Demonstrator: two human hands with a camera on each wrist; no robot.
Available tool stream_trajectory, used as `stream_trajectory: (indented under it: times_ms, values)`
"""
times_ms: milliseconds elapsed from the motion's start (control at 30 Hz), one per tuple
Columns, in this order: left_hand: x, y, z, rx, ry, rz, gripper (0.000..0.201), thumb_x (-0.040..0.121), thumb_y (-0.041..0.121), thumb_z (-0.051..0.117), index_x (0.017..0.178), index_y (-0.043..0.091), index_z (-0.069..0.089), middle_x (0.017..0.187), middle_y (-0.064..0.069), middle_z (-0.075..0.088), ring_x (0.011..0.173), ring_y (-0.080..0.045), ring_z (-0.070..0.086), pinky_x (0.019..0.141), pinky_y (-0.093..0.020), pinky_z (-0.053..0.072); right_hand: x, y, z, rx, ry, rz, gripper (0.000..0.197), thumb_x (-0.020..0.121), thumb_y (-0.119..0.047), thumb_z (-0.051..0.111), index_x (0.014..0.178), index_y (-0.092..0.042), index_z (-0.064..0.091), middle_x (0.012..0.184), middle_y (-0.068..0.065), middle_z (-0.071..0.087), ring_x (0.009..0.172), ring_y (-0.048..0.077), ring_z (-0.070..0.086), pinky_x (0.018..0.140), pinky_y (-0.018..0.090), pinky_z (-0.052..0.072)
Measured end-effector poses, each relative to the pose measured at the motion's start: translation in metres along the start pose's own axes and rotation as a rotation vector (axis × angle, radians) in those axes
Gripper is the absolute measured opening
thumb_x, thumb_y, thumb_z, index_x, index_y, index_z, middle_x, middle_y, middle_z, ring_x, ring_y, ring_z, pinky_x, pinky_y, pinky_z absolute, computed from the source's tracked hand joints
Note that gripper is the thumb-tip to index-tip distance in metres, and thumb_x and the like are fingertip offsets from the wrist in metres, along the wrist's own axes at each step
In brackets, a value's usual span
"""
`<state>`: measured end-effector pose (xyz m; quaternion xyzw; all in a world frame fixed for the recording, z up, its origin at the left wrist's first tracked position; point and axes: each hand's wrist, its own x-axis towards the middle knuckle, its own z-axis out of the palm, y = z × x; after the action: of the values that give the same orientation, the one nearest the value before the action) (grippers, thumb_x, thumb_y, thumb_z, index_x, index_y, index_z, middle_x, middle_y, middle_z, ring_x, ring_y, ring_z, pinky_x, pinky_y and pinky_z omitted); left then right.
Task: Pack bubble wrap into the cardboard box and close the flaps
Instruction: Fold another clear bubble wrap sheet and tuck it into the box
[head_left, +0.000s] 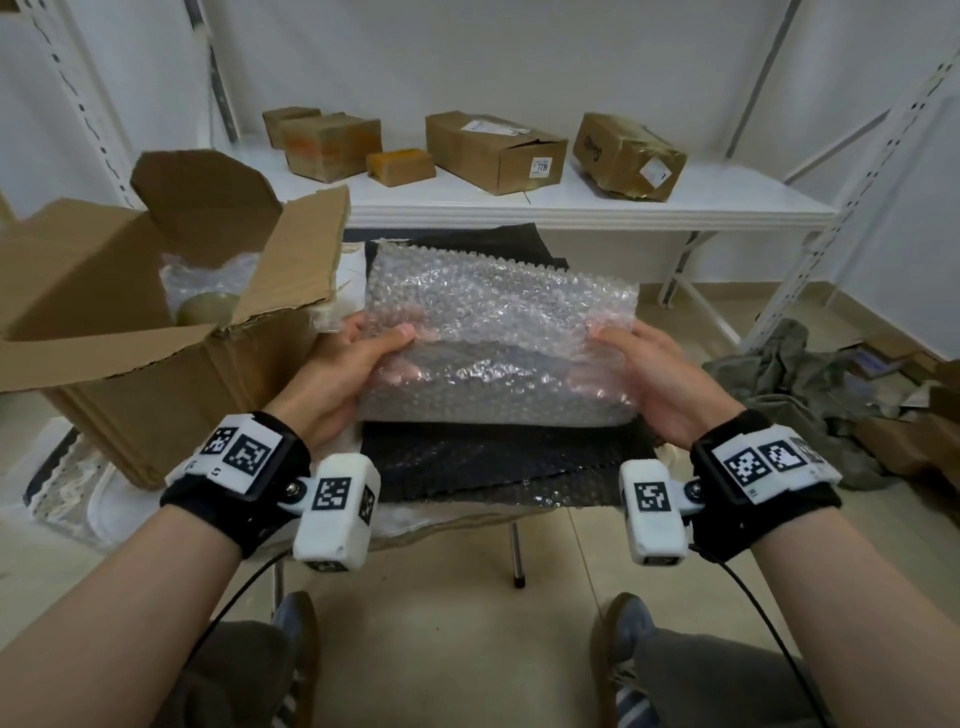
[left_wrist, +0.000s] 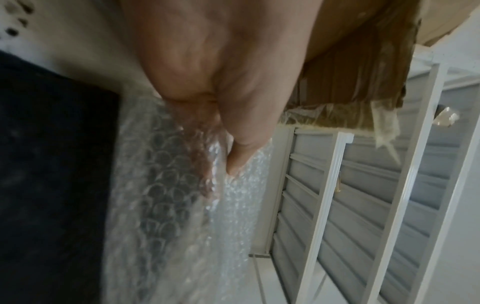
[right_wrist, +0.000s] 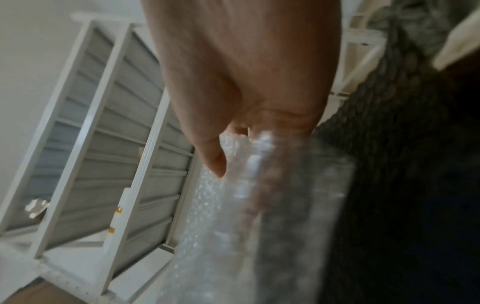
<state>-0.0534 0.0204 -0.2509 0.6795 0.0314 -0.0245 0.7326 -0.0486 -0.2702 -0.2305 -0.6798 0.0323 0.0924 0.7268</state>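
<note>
At the bottom of the head view, two forearms with black wrist straps reach up toward the middle of the frame. The left hand (head_left: 340, 374) grips the left edge of a folded clear bubble wrap sheet (head_left: 493, 332), thumb on top and fingers curled underneath; the right hand (head_left: 657, 379) pinches the right edge the same way. In the left wrist view the thumb (left_wrist: 241, 148) presses into the bubbles, and the fingers beneath show only as a blur through the plastic, so their exact curl is hard to tell. The sheet is held at the centre of the frame, above black bubble wrap (head_left: 493, 457) spread on a small table. Just left of it, at mid-left of the frame, stands the cardboard box (head_left: 156, 384), its flaps up and some clear wrap already inside. Farther back, along the upper middle, a white shelf (head_left: 571, 208) carries several smaller brown boxes (head_left: 493, 150).
</note>
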Motion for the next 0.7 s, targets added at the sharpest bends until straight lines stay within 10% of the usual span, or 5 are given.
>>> stream_trajectory:
  times_ms: [200, 300, 400, 500, 700]
  values:
    - [-0.003, 0.012, -0.002, -0.296, -0.024, -0.081, 0.050, 0.083, 0.008, 0.061, 0.132, 0.004, 0.054, 0.118, -0.016, 0.066, 0.104, -0.027, 0.067, 0.088, -0.036, 0.057, -0.008, -0.010, -0.003, 0.171, -0.093, 0.006, 0.029, 0.086, -0.003, 0.060, 0.115, -0.008, 0.064, 0.102, 0.012, 0.074, 0.087, 0.023, 0.071, 0.077, 0.036, 0.060]
    - [-0.006, 0.013, 0.004, -0.423, 0.062, -0.083, 0.026, 0.099, 0.010, 0.048, 0.123, 0.001, 0.055, 0.114, -0.016, 0.066, 0.093, -0.024, 0.071, 0.070, -0.033, 0.061, -0.015, -0.014, 0.006, 0.210, -0.110, -0.021, 0.012, 0.087, -0.003, 0.055, 0.097, -0.002, 0.061, 0.076, -0.002, 0.077, 0.072, 0.005, 0.072, 0.064, 0.014, 0.055]
    - [-0.010, 0.015, 0.009, -0.485, 0.054, -0.030, 0.021, 0.105, 0.011, 0.035, 0.093, 0.011, 0.053, 0.079, 0.000, 0.073, 0.073, -0.011, 0.072, 0.064, -0.024, 0.058, -0.018, -0.017, 0.004, 0.376, -0.078, -0.048, 0.023, 0.096, -0.022, 0.048, 0.100, -0.001, 0.059, 0.101, 0.012, 0.072, 0.095, 0.023, 0.069, 0.079, 0.030, 0.058]
    - [-0.012, 0.014, 0.000, -0.496, -0.084, -0.021, 0.028, 0.090, 0.039, 0.058, 0.089, 0.011, 0.054, 0.097, -0.007, 0.069, 0.102, -0.022, 0.064, 0.086, -0.035, 0.057, -0.016, -0.016, -0.003, 0.311, -0.093, 0.043, 0.044, 0.096, -0.047, 0.045, 0.094, -0.009, 0.067, 0.099, 0.013, 0.074, 0.085, 0.025, 0.070, 0.085, 0.039, 0.055]
    - [-0.007, 0.013, -0.007, -0.294, -0.164, -0.081, 0.064, 0.071, 0.022, 0.081, 0.125, 0.009, 0.050, 0.129, -0.017, 0.058, 0.110, -0.031, 0.063, 0.095, -0.043, 0.054, -0.005, -0.009, -0.006, 0.267, -0.076, -0.008, 0.062, 0.086, 0.003, 0.060, 0.143, -0.016, 0.045, 0.138, 0.011, 0.054, 0.091, 0.016, 0.069, 0.078, 0.032, 0.058]
